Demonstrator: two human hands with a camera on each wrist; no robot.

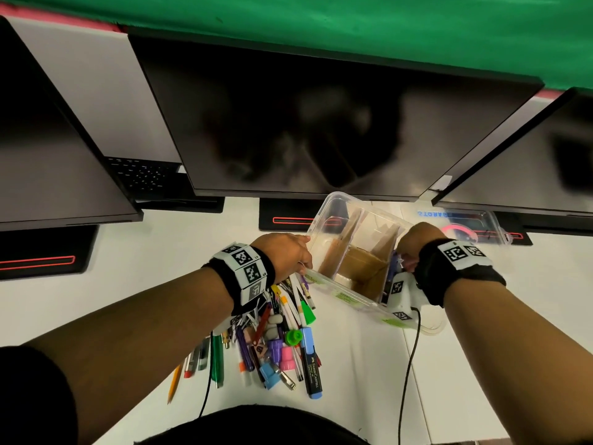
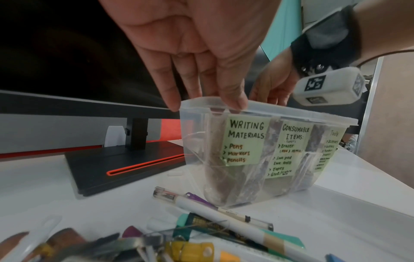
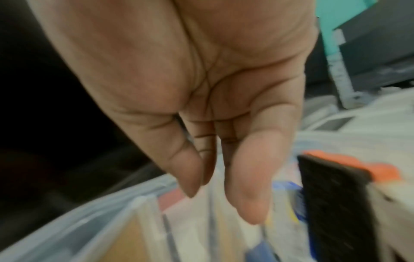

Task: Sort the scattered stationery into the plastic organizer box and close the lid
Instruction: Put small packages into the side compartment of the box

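Note:
The clear plastic organizer box [image 1: 337, 285] stands open on the white desk, split by cardboard dividers. Green labels on its front wall [image 2: 195, 141] read writing materials, consumable items and tools. My left hand [image 1: 285, 255] is at its left end and pinches the rim, thumb on the front edge and fingers [image 2: 170, 95] reaching over. My right hand [image 1: 414, 245] is at the right end, its thumb and fingers [image 3: 190, 177] close together over the box [image 3: 100, 203], apparently pinching the end wall; this view is blurred. A pile of pens, markers and pencils [image 1: 276, 335] lies loose just in front of the box.
The clear lid [image 1: 465, 220] lies behind and to the right, with a pink tape roll [image 1: 459, 231] by it. Dark monitors [image 1: 321, 123] stand close behind the box, their black bases [image 2: 125, 164] on the desk. Two black cables [image 1: 407, 364] run toward me.

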